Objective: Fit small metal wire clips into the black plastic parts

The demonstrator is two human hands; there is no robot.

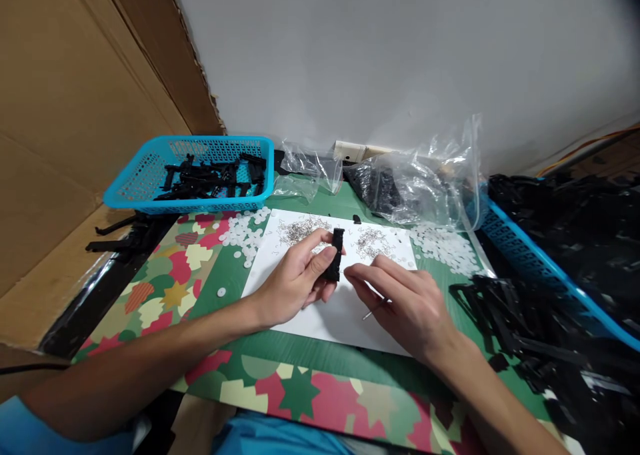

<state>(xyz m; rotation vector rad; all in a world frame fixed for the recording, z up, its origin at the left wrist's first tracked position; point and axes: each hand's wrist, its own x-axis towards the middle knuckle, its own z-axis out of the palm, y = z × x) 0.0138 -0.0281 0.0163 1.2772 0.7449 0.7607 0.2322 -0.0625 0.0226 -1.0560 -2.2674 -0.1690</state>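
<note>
My left hand (pixel 299 276) is closed around a small black plastic part (pixel 337 255), holding it upright over the white sheet (pixel 330 315). My right hand (pixel 400 301) sits just right of it, fingers curled, with a thin metal pin or tool (pixel 375 310) tucked under them and its fingertips close to the black part. Two heaps of tiny metal springs (pixel 300 230) (pixel 373 241) lie on the sheet behind my hands. Small white discs (pixel 245 235) are scattered on the left of the sheet, with more white discs (pixel 445 247) on the right.
A blue basket (pixel 150 181) with black parts stands at the back left. Clear plastic bags (pixel 420 175) lie at the back. On the right, a second blue basket (pixel 530 255) and a pile of black parts (pixel 520 328). Cardboard (pixel 75 108) walls the left.
</note>
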